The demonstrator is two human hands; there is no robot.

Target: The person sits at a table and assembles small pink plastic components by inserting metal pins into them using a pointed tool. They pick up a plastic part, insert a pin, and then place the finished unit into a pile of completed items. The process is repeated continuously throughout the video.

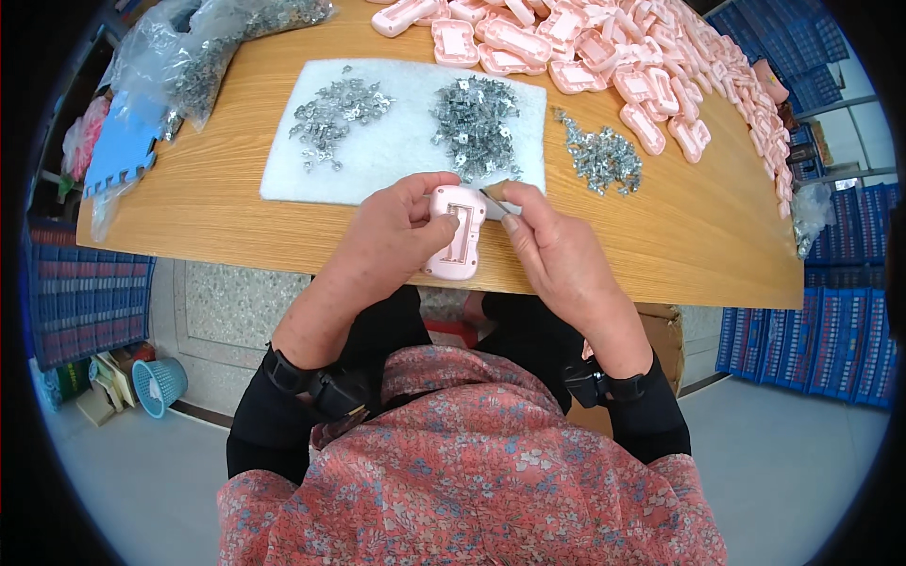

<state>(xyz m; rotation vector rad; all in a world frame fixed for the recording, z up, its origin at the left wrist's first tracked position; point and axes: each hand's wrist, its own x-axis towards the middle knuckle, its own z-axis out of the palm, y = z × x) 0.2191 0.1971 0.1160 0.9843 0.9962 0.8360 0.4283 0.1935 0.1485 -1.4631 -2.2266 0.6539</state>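
Observation:
Over the near table edge, my left hand [389,231] grips a pink plastic casing [455,268], its thumb pressed by a rectangular battery recess on the upturned face. Some metal shows inside that recess. Close to the casing's upper right corner, my right hand [559,247] pinches a slim, dark-tipped tool [496,196] between thumb and forefinger; its exact kind is unclear. Just beyond lies a white foam sheet [406,80] bearing two heaps of small metal pieces, a looser left heap [338,113] and a denser right heap [475,123].
Another metal heap [604,158] sits on the wooden table [212,212] right of the foam. Many pink casings [566,47] pile up at the far right. Plastic bags of metal parts [203,71] and a blue foam mat [123,141] occupy the left end. Blue crates [807,340] stand beside the table.

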